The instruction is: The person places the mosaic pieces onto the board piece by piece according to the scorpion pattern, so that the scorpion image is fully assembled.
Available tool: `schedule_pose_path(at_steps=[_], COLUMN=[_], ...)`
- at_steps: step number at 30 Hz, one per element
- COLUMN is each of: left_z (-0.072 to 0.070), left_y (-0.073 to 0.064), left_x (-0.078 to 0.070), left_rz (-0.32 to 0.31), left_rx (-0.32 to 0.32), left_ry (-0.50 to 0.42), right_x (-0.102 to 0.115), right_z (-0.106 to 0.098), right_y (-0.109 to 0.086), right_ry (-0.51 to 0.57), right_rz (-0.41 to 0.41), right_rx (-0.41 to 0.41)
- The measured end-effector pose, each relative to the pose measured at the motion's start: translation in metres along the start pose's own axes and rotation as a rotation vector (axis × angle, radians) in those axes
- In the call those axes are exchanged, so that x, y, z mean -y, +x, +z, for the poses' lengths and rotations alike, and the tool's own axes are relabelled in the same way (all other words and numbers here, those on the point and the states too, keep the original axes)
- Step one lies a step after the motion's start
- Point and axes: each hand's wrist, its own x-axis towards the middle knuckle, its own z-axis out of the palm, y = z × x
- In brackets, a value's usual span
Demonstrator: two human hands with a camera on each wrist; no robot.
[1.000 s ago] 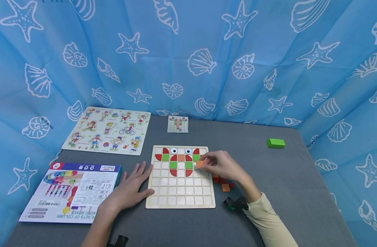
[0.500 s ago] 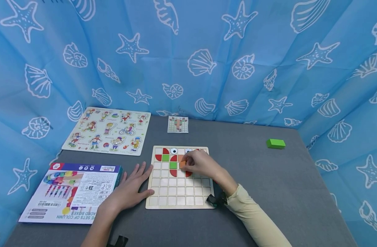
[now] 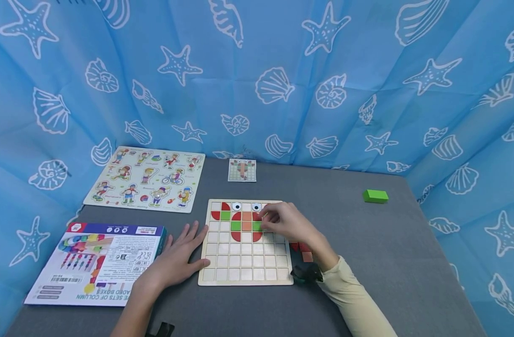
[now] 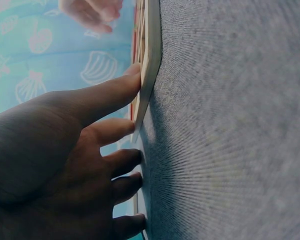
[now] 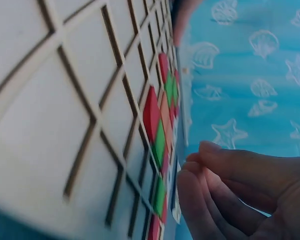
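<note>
A wooden grid board [image 3: 234, 273] lies on the table with red, green and orange tiles and two eye tiles in its upper rows. An orange tile [image 3: 246, 225] sits in the third row, between two green tiles. My right hand [image 3: 288, 222] hovers above the board's right side. Its fingers are loosely bent, and the right wrist view shows nothing between thumb and fingertips. My left hand [image 3: 175, 256] lies with fingers spread at the board's left edge, thumb and index finger touching the rim [image 4: 151, 50]. Loose red and orange tiles [image 3: 307, 257] lie partly hidden beside my right wrist.
A small pattern card [image 3: 242, 170] lies behind the board. To the left are a picture puzzle board [image 3: 145, 178] and a boxed toy [image 3: 92, 267]. A green block [image 3: 376, 196] rests at the back right. A blue shell-print curtain [image 3: 257, 84] encloses the table.
My right hand carried the orange tile left to the board's third row, let go of it there, then drew back to the right. My left hand stayed in place.
</note>
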Motion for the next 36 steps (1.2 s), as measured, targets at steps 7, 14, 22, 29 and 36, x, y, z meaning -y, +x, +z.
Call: schedule_pose_path(at_steps=[7,14,22,29,36], left_z=[0.0,0.0,0.0,0.0,0.0], left_y=[0.0,0.0,0.0,0.0,0.0], left_x=[0.0,0.0,0.0,0.0,0.0], left_rz=[0.001,-0.003,-0.001,0.005,0.004], left_rx=[0.0,0.004,0.003,-0.001,-0.003], left_ry=[-0.003,-0.008,-0.008,-0.007,-0.006], right_x=[-0.017,-0.032,-0.043,-0.046,-0.054], right_z=[-0.02,-0.03,-0.027,-0.027,-0.031], right_y=[-0.022,-0.037,-0.042,-0.044,-0.048], right_ry=[-0.013,-0.055,-0.09,-0.114,-0.07], right_rz=[0.059,0.151,0.182,0.178,0.147], right_rx=[-0.001,0.1,0.126,0.122,0.1])
